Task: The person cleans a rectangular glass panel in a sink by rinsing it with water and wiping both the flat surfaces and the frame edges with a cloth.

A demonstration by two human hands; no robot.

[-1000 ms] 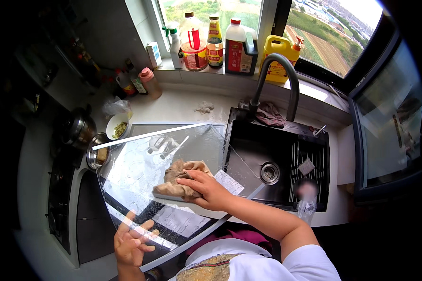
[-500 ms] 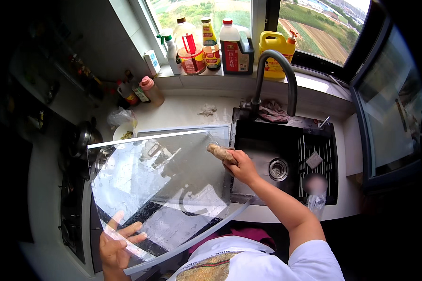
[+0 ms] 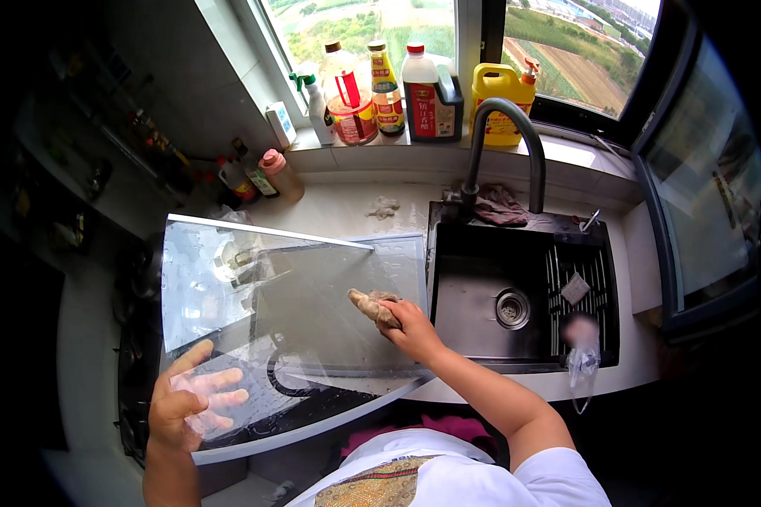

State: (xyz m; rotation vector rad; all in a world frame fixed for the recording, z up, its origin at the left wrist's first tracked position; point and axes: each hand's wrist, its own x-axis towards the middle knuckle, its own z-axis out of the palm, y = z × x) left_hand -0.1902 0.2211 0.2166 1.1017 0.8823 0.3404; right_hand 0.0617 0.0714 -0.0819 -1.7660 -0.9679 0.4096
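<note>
A clear, wet glass shelf [image 3: 304, 338] with pale edge strips is held at a tilt over the counter, left of the sink. At its lower left edge, my left hand [image 3: 190, 397] supports it, with spread fingers showing through the glass. My right hand [image 3: 410, 329] is closed round a bunched, brownish wet rag [image 3: 372, 306] over the right part of the pane. Whether the rag presses on the glass there is hard to tell. Beneath the shelf a second framed panel [image 3: 402, 249] lies on the counter, partly seen through the glass.
To the right is a black sink [image 3: 482, 287] with a tall curved faucet [image 3: 539, 160] and a slatted rack [image 3: 562, 270]. Bottles and a yellow jug [image 3: 490, 84] line the sill. An open window sash [image 3: 702, 203] juts in at right. A stove [image 3: 131, 397] sits at left.
My right hand and the rag have moved left and nearer, from the shelf's right edge onto the pane. My left hand has shifted left and up, and the shelf's angle has changed.
</note>
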